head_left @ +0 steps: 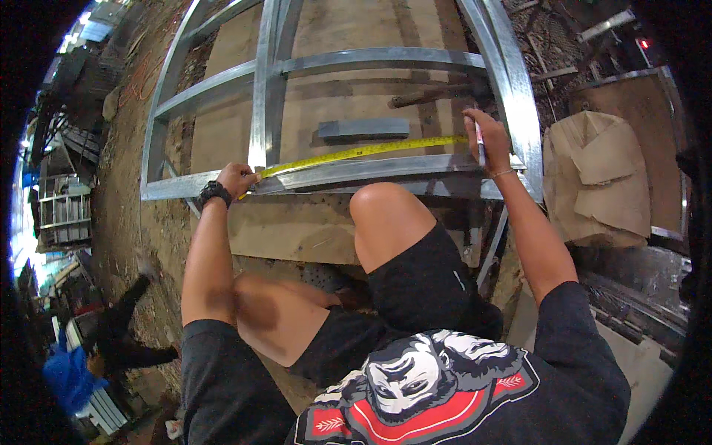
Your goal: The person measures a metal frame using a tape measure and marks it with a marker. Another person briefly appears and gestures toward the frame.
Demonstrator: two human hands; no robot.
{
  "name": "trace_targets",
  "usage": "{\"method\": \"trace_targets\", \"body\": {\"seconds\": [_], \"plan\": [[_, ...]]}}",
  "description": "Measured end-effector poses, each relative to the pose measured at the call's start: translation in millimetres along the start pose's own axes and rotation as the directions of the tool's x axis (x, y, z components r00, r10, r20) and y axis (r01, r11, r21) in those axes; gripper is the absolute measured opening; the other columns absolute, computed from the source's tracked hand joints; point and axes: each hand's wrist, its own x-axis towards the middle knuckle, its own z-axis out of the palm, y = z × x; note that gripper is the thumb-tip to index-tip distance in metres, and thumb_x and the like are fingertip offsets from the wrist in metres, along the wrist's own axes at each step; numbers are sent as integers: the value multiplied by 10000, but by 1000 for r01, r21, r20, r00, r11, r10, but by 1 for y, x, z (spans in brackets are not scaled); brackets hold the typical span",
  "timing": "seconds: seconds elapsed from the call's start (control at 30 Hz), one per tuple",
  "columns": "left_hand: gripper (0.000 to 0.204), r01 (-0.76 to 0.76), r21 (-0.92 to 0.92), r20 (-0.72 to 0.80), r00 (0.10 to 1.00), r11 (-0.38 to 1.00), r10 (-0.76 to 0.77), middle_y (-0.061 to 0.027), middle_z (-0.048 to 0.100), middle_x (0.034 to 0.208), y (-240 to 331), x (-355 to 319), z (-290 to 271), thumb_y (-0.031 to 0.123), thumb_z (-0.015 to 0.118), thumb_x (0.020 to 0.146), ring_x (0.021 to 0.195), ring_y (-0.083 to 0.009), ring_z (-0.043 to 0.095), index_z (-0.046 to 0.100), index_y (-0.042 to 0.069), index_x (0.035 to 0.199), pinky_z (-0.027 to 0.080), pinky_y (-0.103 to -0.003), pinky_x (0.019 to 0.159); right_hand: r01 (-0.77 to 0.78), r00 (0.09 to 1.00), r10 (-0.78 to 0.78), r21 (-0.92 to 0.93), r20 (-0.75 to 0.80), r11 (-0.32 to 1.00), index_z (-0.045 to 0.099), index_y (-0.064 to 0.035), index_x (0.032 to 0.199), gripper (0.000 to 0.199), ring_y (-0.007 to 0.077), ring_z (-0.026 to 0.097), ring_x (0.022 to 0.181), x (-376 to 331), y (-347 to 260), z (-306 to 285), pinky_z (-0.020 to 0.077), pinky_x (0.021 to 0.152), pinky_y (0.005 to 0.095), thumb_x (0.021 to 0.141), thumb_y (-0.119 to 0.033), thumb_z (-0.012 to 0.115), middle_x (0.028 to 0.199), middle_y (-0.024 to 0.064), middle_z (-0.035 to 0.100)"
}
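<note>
I have the left hand [236, 178] pinching the yellow tape measure [360, 151], stretched along the near rail of the metal frame [334, 176]. The right hand [492, 144] grips a slim pen-like tool [480, 153] at the tape's far end, close beside the side rail. A knee [386, 199] crowds the near edge; beyond, there's room around a grey block [363, 129].

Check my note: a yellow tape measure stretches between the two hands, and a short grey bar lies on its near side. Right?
Not quite: the head view shows the short grey bar beyond the yellow tape measure, on its far side. The tape does stretch between the left hand and right hand.
</note>
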Motion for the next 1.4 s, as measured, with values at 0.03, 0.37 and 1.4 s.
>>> {"method": "trace_targets", "body": {"seconds": [0.03, 0.37, 1.4], "plan": [[340, -29, -3, -13, 999, 1000, 29, -112, 704, 735, -4, 0, 1, 374, 806, 887, 706, -207, 658, 781, 35, 897, 524, -412, 690, 28, 1000, -28, -5, -9, 1000, 722, -140, 1167, 183, 279, 723, 999, -4, 1, 1, 503, 854, 428, 1008, -202, 655, 1074, 90, 764], [395, 8, 2, -48, 999, 1000, -8, -212, 771, 925, 6, -10, 0, 432, 810, 863, 893, -370, 747, 813, 55, 983, 579, -473, 833, 64, 990, -55, -66, 129, 996, 721, -107, 1190, 209, 328, 731, 971, -10, -5, 3, 513, 893, 486, 1006, -189, 667, 1070, 118, 770], [340, -48, 0, -31, 998, 999, 48, -171, 730, 778, -38, 6, 7, 295, 826, 860, 692, -229, 656, 760, -38, 859, 520, -408, 694, 334, 905, -328, 25, 270, 942, 643, -148, 1128, 231, 289, 712, 945, -6, -27, -3, 560, 825, 448, 908, -183, 702, 938, 82, 681]]}}
